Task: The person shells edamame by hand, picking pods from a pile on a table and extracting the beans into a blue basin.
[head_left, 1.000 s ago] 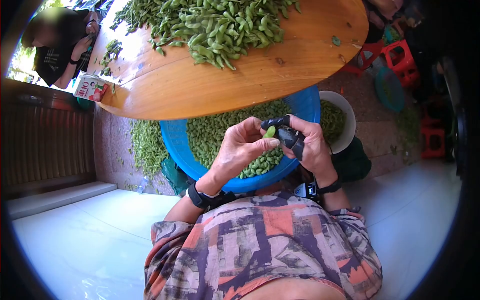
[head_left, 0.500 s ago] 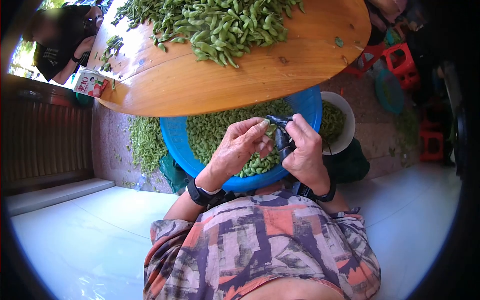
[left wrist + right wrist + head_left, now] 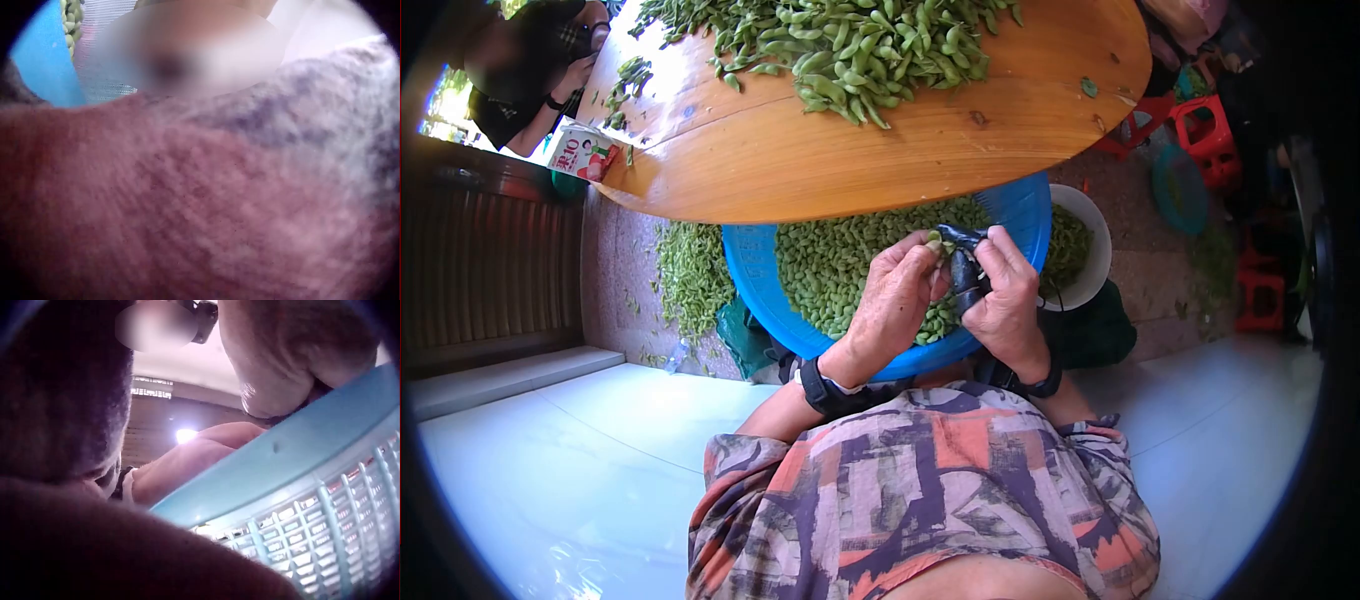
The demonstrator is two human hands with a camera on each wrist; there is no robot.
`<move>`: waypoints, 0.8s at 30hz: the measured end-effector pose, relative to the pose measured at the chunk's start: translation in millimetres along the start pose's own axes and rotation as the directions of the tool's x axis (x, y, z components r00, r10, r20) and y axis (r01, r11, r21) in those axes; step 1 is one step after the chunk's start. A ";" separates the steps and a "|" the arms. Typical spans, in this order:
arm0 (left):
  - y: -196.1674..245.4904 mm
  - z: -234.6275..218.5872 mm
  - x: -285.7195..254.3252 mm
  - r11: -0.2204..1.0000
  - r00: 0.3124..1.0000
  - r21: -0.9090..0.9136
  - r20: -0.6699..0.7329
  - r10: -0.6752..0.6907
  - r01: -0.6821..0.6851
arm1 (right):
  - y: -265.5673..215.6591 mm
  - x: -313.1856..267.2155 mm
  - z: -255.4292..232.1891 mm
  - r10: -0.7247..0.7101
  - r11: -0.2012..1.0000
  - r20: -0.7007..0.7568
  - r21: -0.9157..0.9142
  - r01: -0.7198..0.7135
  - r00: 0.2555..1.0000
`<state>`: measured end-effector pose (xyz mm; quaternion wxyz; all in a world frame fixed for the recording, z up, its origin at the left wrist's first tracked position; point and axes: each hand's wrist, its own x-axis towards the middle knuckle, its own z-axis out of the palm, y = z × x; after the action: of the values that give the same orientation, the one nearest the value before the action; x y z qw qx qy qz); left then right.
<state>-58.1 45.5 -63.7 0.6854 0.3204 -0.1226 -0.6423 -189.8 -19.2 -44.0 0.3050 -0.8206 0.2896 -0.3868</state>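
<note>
Close together over a blue basket (image 3: 1032, 215) full of shelled green soybeans (image 3: 830, 270), both hands meet at a small green soybean pod (image 3: 937, 246) in the head view. My left hand (image 3: 895, 298) pinches it between thumb and forefinger. Black coverings (image 3: 967, 283) wrap the thumb and a finger of my right hand (image 3: 1008, 305), whose curled tips grip the pod from the other side. Most of the pod is hidden by the fingers. In the right wrist view the basket's rim (image 3: 269, 459) and slatted wall show; the left wrist view is mostly blurred skin and cloth.
A wooden table (image 3: 820, 180) bears a heap of soybean pods (image 3: 880, 60) and a red-and-white carton (image 3: 582, 150). Beside the basket stands a white bucket (image 3: 1100, 245); husks (image 3: 690, 280) litter the floor at left. Red stools (image 3: 1205, 140) stand right; another person (image 3: 530, 90) sits left.
The right hand has turned, so its black-covered thumb and finger now reach toward the left fingertips. The left fingers drew in, and less of the green pod shows between the hands.
</note>
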 end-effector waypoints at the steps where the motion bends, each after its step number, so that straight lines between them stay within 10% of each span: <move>1: -0.6 2.1 -0.5 1.000 1.000 -0.015 -0.024 -0.006 0.006 | -0.3 0.2 -0.1 -0.001 1.000 0.001 0.001 0.001 1.000; 11: -5.6 -4.4 1.1 0.995 0.996 0.058 -0.048 -0.074 0.077 | -5.2 2.5 -0.5 -0.079 0.997 0.024 0.000 0.079 0.997; 15: 3.8 25.9 -0.4 0.996 0.965 0.056 -0.257 -0.052 0.068 | 4.6 5.8 -9.2 0.133 0.986 0.037 0.099 -0.136 0.990; 17: 2.2 11.9 -1.0 0.978 0.990 0.155 -0.055 -0.133 0.140 | 9.6 0.9 -9.8 0.426 0.780 0.161 0.433 -0.452 0.890; 22: 5.4 -0.4 1.8 0.989 0.982 0.061 0.123 -0.142 0.136 | 14.0 4.0 -18.0 0.445 0.501 0.312 0.690 -0.522 0.839; 24: 8.6 1.8 0.9 0.985 0.977 0.015 0.127 -0.173 0.173 | 30.0 2.3 -18.8 0.352 0.111 0.424 0.866 -0.487 0.834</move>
<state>-52.2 43.8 -57.4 0.6170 0.2896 -0.1392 -0.7183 -211.0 -45.4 -55.1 0.8477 -0.3657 0.1964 -0.3303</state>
